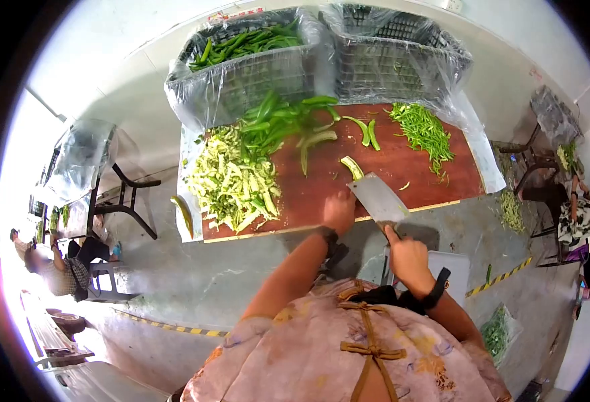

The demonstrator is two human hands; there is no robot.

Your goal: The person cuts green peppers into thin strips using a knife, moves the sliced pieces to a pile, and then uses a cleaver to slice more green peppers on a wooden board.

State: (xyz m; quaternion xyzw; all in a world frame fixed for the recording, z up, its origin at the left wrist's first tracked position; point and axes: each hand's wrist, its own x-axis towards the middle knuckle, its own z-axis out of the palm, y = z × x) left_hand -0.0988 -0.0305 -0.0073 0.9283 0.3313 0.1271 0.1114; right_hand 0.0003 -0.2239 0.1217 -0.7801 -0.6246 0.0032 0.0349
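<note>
My right hand (410, 262) is closed round the handle of a cleaver (380, 197); its broad blade lies over the front of the red-brown board (308, 201). Close to the blade's left corner, my left hand (339, 213) rests at the board's front edge, fingers bunched; what they hold, if anything, is hidden. Just beyond the blade lies a split green pepper (352, 167), pale inside up. Farther back are two green pepper pieces (364, 132). A heap of pale cut strips (231, 181) covers the board's left, with whole green peppers (271, 124) behind it.
Thin green shreds (423, 134) are piled at the back right. Two plastic-lined black crates, one holding green peppers (248, 47), one on the right (399, 67), stand behind the board. A person (64, 271) sits far left, another person (576, 211) far right.
</note>
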